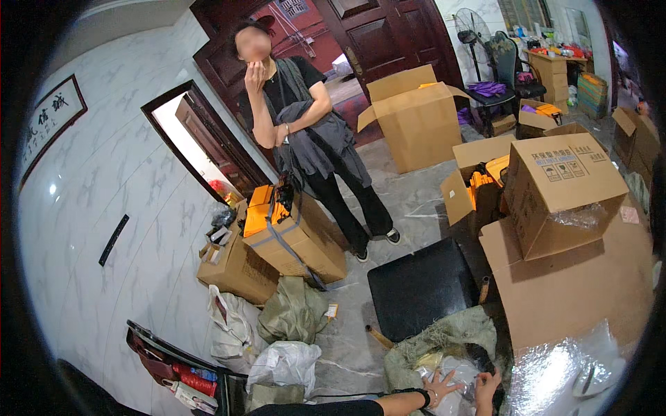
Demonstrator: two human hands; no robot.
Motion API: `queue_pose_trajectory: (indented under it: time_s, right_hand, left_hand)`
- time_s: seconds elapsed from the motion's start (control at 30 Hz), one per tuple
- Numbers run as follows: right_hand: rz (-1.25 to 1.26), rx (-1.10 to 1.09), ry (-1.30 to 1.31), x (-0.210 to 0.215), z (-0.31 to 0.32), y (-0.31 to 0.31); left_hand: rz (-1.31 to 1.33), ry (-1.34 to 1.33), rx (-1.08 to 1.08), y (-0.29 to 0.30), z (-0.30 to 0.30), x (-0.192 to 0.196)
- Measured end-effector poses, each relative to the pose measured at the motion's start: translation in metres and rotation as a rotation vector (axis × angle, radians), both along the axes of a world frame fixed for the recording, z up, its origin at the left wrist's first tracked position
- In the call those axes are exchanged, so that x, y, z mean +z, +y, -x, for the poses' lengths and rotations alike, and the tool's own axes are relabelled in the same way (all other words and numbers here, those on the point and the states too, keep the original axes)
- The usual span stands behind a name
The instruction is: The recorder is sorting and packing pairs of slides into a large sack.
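At the lower edge, a green woven sack point(400, 360) lies open with a clear plastic bag point(456, 369) and something yellowish in its mouth. My left hand point(442, 391), a dark band on its wrist, rests on the plastic with its fingers spread. Just to the right, my right hand point(488, 385) has its fingers bent together at the edge of the bag, beside a dark item point(479, 355). What those fingers pinch is too small to make out. A black-seated chair point(421, 288) stands directly beyond the sack.
Right of my hands, a large cardboard sheet point(565, 291) and clear wrap point(555, 378) lie under a closed carton point(562, 197). White bags point(284, 367) and a strapped carton point(305, 246) with orange bundles stand left. A person point(298, 118) stands by the doorway, near an open carton point(420, 132).
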State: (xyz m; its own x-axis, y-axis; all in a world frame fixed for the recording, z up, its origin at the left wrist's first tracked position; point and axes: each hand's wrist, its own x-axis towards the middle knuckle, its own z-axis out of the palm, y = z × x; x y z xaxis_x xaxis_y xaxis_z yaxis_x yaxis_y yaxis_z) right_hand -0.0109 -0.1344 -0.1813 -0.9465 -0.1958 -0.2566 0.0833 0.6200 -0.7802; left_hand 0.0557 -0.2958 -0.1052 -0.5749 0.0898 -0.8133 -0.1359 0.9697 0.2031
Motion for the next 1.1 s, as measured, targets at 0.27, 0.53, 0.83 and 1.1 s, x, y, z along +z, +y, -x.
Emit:
queue_pose_trajectory:
  time_s: [0.27,0.53,0.83,1.1]
  right_hand:
    - [-0.369,0.112,-0.324,-0.027,0.059,-0.032]
    - [0.184,-0.122,0.127,-0.017,0.024,-0.032]
    - [0.248,-0.115,0.266,0.178,-0.008,-0.053]
    - [0.245,-0.077,0.329,0.177,-0.039,-0.092]
  left_hand:
    - [-0.079,0.112,-0.132,-0.008,-0.012,0.024]
    - [0.013,-0.059,-0.053,-0.029,-0.007,0.015]
    - [0.089,0.148,0.068,-0.057,-0.016,0.030]
    - [-0.314,0.984,0.429,-0.077,0.053,0.061]
